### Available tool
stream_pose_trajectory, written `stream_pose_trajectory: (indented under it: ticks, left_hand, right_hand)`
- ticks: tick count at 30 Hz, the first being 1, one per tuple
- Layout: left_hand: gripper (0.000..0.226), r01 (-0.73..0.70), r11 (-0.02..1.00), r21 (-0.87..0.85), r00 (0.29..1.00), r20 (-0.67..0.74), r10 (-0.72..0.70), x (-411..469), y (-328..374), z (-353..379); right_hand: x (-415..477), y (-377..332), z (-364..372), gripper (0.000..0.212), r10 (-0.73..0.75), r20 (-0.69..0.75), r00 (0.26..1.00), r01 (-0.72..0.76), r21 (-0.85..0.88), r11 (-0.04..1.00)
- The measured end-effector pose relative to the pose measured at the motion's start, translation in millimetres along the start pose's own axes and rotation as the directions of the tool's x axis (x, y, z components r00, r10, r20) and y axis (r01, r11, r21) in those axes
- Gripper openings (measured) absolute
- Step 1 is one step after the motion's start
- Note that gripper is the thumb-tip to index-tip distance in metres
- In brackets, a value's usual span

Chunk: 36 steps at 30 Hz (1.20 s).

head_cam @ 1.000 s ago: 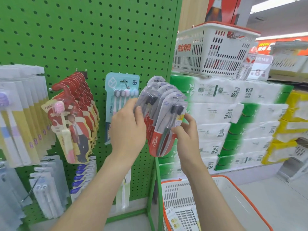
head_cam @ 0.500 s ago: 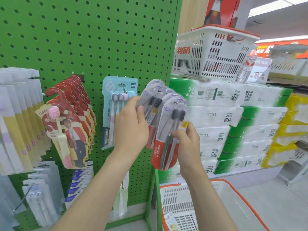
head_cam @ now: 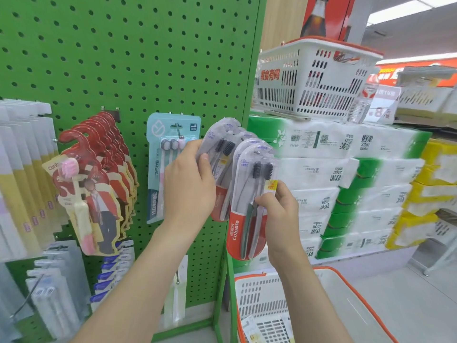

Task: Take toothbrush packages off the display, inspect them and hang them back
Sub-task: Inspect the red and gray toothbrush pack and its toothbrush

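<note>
Toothbrush package (head_cam: 247, 219), red Colgate base, sits at the front of the fan. Right hand (head_cam: 279, 214) pinches its right edge, thumb on the face, forearm rising from below. Behind it, left hand (head_cam: 188, 184) grips the rear packs (head_cam: 220, 149), thumb across the front, fingers hidden behind. All are tilted, just before the green pegboard (head_cam: 123, 58), beside a teal pack (head_cam: 158, 169).

Shop-floor stock and fittings, right of aisle end.
White slotted plastic basket with red rim (head_cam: 314, 78) on stacked green-and-white paper-roll packs (head_cam: 321, 169); clear plastic bottle (head_cam: 363, 102) and white price card (head_cam: 383, 102) beside it; yellow packs (head_cam: 437, 189) further right; orange-rimmed white basket (head_cam: 259, 293) below; red bottle poster (head_cam: 326, 16) above.
</note>
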<state>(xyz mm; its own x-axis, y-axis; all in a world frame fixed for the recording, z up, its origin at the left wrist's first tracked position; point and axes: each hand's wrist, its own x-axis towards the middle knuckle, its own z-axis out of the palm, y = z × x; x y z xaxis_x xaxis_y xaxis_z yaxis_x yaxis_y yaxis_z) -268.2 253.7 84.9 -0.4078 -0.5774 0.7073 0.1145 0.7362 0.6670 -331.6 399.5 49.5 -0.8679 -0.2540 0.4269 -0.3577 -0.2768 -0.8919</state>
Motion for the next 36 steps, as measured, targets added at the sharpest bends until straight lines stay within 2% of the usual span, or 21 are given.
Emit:
stream_pose_trajectory:
  ticks: [11,17,25,33,36]
  left_hand:
    - [0.017,-0.051,0.994,0.093,0.999,0.001,0.051,9,-4,11]
    - [0.013,-0.057,0.995,0.077,0.998,0.013,0.056,11,-6,16]
    - [0.021,-0.047,0.993,0.104,0.999,-0.012,0.049,-3,-1,10]
    - [0.025,0.024,0.996,-0.084,0.990,0.139,-0.012,4,-4,13]
    - [0.024,0.068,0.982,-0.175,0.962,0.274,-0.017,4,-8,18]
  right_hand:
    - [0,3,2,0.006,0.016,-0.013,1.000,-0.015,0.029,0.999]
    - [0,4,0,0.014,0.030,-0.013,0.999,-0.030,0.033,0.999]
    - [0,6,-2,0.023,0.045,-0.022,0.999,-0.045,0.030,0.999]
    - [-2,7,-3,0.022,0.052,0.011,0.999,-0.052,0.044,0.998]
    - [-2,8,-3,0.027,0.032,0.019,0.999,-0.032,0.046,0.998]
